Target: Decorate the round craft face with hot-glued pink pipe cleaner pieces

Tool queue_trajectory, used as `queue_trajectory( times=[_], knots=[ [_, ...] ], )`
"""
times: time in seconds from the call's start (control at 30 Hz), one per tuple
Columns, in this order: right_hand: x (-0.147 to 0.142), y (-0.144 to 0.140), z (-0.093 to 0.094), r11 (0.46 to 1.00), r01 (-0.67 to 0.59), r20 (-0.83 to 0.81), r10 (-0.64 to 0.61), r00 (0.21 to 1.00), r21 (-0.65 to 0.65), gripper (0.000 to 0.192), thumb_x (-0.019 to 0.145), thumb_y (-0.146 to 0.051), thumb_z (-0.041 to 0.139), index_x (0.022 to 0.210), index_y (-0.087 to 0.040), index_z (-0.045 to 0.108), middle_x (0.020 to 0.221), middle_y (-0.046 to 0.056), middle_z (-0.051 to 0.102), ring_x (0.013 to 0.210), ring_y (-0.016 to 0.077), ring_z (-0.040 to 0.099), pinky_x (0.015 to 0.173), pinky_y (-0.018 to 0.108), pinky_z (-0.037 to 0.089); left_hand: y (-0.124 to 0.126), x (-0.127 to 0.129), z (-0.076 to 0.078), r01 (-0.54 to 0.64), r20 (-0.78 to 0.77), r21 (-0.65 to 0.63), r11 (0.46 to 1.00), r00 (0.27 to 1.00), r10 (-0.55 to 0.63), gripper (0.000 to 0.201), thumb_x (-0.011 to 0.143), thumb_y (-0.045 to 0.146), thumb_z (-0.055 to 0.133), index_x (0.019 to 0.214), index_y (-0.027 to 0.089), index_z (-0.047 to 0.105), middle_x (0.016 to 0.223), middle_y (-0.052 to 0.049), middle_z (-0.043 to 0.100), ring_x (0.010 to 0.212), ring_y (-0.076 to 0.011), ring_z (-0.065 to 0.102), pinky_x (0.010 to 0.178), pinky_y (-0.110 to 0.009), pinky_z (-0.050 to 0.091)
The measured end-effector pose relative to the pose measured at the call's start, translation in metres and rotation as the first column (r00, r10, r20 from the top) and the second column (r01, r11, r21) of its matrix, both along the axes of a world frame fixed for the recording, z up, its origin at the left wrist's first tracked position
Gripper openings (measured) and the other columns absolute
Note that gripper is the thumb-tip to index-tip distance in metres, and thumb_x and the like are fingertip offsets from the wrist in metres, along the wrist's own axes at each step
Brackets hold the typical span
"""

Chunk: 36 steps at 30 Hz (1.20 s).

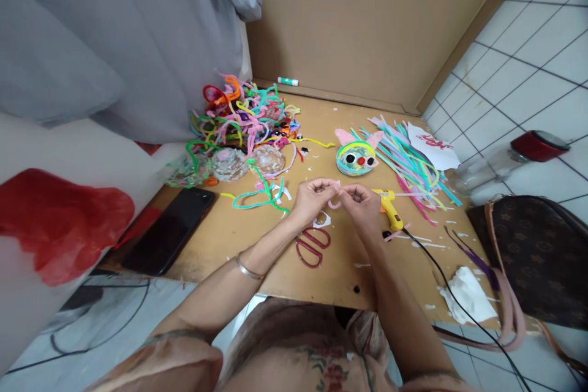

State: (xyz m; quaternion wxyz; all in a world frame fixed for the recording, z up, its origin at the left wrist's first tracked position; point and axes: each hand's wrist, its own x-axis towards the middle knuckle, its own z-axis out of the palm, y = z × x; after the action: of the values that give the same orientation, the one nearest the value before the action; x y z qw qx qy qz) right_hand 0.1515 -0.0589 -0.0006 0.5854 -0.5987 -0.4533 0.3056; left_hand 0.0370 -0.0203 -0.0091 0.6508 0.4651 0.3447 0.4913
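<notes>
My left hand [316,196] and my right hand [361,201] meet above the middle of the table, each with its fingertips pinched. Between them is a short pale pink pipe cleaner [335,203], bent in a curve; part of it is hidden by the fingers. Just below lie scissors with dark red handles [313,247], the blades covered by my left hand and arm. Behind my hands stands a round animal head [356,159] with pink ears, black eyes and a red nose. A yellow glue gun [390,209] lies right of my right hand.
Tangled pipe cleaners and clear balls [229,164] fill the back left. Straight pipe cleaners [408,153] lie at the back right. A black phone [169,233] is at the left edge. At right are a brown bag [537,257], crumpled tissue [466,294] and the glue gun's cable [441,269].
</notes>
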Motion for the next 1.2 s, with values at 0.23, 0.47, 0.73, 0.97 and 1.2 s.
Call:
queue_trajectory(
  times=[0.23,0.47,0.73,0.97,1.2],
  knots=[
    [0.012,-0.001,0.004,0.995,-0.015,0.095,0.006,0.995,0.098,0.023,0.073,-0.038,0.069,0.083,-0.018,0.070,0.079,0.003,0.068,0.068,0.0147,0.063,0.062,0.028,0.051,0.004,-0.001,-0.005,0.030,-0.054,0.054,0.998,0.998,-0.027,0.043,0.062,0.052,0.079,0.073,0.012,0.069,0.060,0.000,0.063,0.052,-0.0069,0.050,0.052,-0.020,0.040],
    [0.015,-0.002,0.005,0.988,-0.081,0.306,0.038,0.951,0.129,0.015,0.079,-0.033,0.064,0.079,-0.019,0.068,0.076,0.001,0.061,0.065,0.0130,0.055,0.059,0.026,0.045,0.002,-0.004,-0.006,0.101,-0.184,0.193,0.976,0.981,-0.065,0.035,0.070,0.046,0.073,0.075,0.012,0.069,0.061,-0.001,0.062,0.052,-0.0076,0.049,0.052,-0.020,0.040],
    [0.016,-0.002,0.004,0.989,-0.094,0.321,0.052,0.946,0.116,0.018,0.080,-0.034,0.061,0.071,-0.019,0.064,0.071,0.000,0.057,0.065,0.0136,0.052,0.060,0.027,0.041,0.001,-0.005,-0.005,0.130,-0.248,0.188,0.974,0.965,-0.081,0.033,0.070,0.045,0.072,0.074,0.012,0.069,0.056,0.000,0.059,0.050,-0.0069,0.047,0.051,-0.020,0.038],
    [0.024,0.001,0.001,0.998,-0.046,0.006,0.046,0.999,0.049,0.027,0.079,-0.042,0.063,0.090,-0.019,0.072,0.077,0.002,0.066,0.069,0.0159,0.059,0.068,0.032,0.048,0.000,-0.004,0.004,0.109,-0.171,0.091,0.990,0.981,-0.092,0.042,0.063,0.052,0.076,0.069,0.012,0.066,0.056,0.001,0.059,0.049,-0.0063,0.046,0.050,-0.020,0.038],
    [0.021,-0.001,0.003,0.989,-0.123,0.327,0.089,0.941,0.083,0.016,0.078,-0.035,0.064,0.075,-0.020,0.068,0.073,0.001,0.062,0.067,0.0149,0.056,0.062,0.028,0.044,0.002,-0.006,-0.001,0.135,-0.264,0.135,0.982,0.960,-0.095,0.033,0.068,0.044,0.073,0.072,0.013,0.067,0.058,0.001,0.059,0.051,-0.0065,0.045,0.049,-0.019,0.035]
  ],
)
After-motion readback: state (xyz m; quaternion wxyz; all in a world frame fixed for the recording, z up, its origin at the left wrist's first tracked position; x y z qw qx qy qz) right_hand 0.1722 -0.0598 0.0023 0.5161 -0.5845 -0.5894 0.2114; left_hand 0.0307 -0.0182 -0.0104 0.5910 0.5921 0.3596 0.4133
